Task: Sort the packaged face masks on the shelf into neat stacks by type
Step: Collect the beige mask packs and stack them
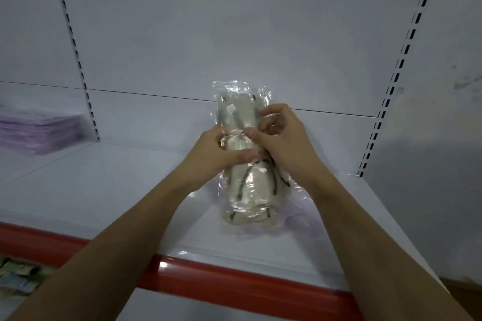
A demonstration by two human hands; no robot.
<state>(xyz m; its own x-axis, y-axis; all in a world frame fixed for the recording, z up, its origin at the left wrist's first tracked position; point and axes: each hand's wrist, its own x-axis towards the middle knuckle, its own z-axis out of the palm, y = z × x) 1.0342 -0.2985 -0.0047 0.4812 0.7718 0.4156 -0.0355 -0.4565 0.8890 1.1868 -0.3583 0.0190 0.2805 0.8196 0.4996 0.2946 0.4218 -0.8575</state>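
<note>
With my left hand [208, 156] and right hand [284, 138] both in a firm grip on the beige mask packages [243, 164] above the shelf [109, 190], I square them, and next I probably lay them down straight.

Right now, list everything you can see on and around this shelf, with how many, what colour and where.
beige mask packs: a small pile in clear plastic, beige with dark ear loops, middle of the shelf
purple pack: at least one, pale purple, under the pile's right edge
purple stack: one, blurred, purple, far left
shelf: one, white, red front strip
slotted uprights: two, white with dark slots, on the back panel
items below: blurred, lower left corner
left hand: holds the top pack
right hand: fingers pinch the same pack
</note>
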